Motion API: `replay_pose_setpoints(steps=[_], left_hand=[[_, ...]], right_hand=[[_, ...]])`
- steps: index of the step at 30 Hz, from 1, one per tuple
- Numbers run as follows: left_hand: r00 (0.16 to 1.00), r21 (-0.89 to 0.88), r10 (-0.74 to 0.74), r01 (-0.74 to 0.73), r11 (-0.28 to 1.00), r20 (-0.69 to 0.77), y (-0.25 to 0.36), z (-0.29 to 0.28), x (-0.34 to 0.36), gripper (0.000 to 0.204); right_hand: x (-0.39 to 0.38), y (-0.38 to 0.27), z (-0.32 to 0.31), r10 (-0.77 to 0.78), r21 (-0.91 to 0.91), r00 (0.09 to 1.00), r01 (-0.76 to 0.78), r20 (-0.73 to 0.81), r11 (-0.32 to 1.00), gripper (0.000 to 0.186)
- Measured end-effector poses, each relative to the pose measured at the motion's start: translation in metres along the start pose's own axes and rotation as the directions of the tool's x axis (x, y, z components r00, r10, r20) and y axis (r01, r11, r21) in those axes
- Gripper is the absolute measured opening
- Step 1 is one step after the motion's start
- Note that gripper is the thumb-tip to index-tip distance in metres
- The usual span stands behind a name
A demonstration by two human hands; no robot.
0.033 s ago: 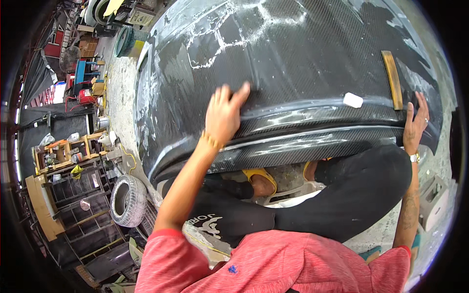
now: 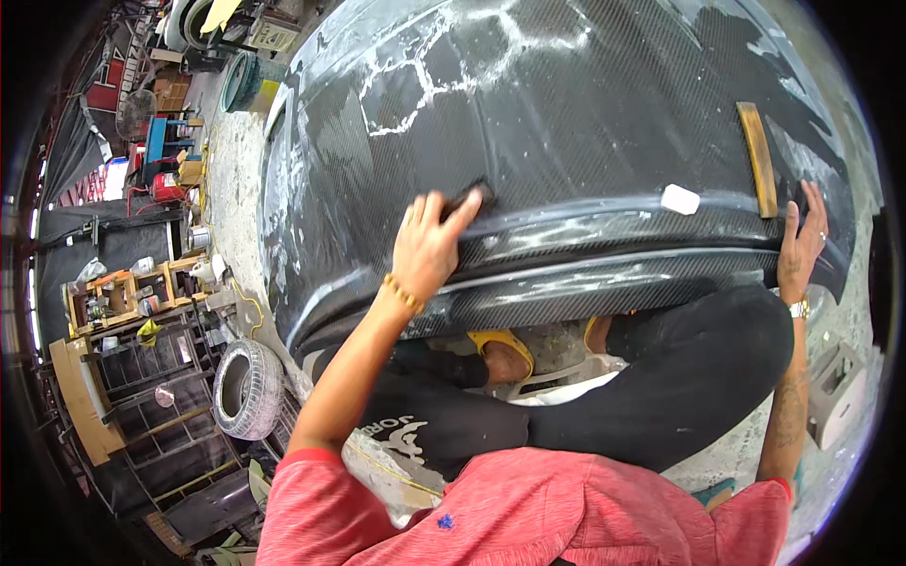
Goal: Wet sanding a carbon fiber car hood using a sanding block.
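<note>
A black carbon-weave car hood, streaked with whitish patches, lies before me. My left hand presses on it left of the middle, fingers curled over a small dark pad that shows past the thumb; the rest is hidden beneath the palm. My right hand lies at the hood's right edge with its fingers spread, holding nothing. Just left of it, on the hood, is a flat yellow-brown wooden strip. A small white block with rounded corners sits nearby on the raised ridge.
My bent legs are close against the hood's near edge. At the left stand a tire, a metal rack, a wooden frame with small items and a bucket. A grey plastic stool is at the right.
My left hand has shifted slightly nearer to me and left, and more of the dark pad shows by the thumb. The right hand stays about where it was.
</note>
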State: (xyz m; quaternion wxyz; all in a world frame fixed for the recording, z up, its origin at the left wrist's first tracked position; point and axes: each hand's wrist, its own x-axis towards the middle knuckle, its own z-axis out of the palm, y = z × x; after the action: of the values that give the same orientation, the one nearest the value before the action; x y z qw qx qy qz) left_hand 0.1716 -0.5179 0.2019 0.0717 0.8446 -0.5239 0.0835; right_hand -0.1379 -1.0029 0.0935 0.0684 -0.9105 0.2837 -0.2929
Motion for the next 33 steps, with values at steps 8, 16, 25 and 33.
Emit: replay_pose_setpoints(steps=[8, 16, 25, 33], left_hand=[[0.921, 0.082, -0.048, 0.086, 0.993, -0.386, -0.105, 0.046, 0.17, 0.04], [1.0, 0.003, -0.027, 0.026, 1.0, 0.003, 0.007, 0.014, -0.007, 0.065], [0.935, 0.064, -0.205, 0.233, 0.97, -0.288, -0.088, 0.037, 0.199, 0.04], [0.998, -0.013, -0.04, 0.039, 0.999, -0.042, 0.023, 0.024, 0.011, 0.06]], right_hand=[[-0.005, -0.002, 0.0, 0.088, 0.049, 0.995, -0.086, -0.044, 0.995, 0.052], [-0.002, -0.003, 0.002, 0.192, 0.088, 0.98, -0.187, -0.049, 0.978, 0.052], [-0.004, -0.007, 0.0, 0.18, -0.012, 0.983, -0.18, -0.031, 0.984, 0.05], [-0.005, -0.008, 0.0, 0.195, -0.015, 0.981, -0.195, -0.006, 0.981, 0.051]])
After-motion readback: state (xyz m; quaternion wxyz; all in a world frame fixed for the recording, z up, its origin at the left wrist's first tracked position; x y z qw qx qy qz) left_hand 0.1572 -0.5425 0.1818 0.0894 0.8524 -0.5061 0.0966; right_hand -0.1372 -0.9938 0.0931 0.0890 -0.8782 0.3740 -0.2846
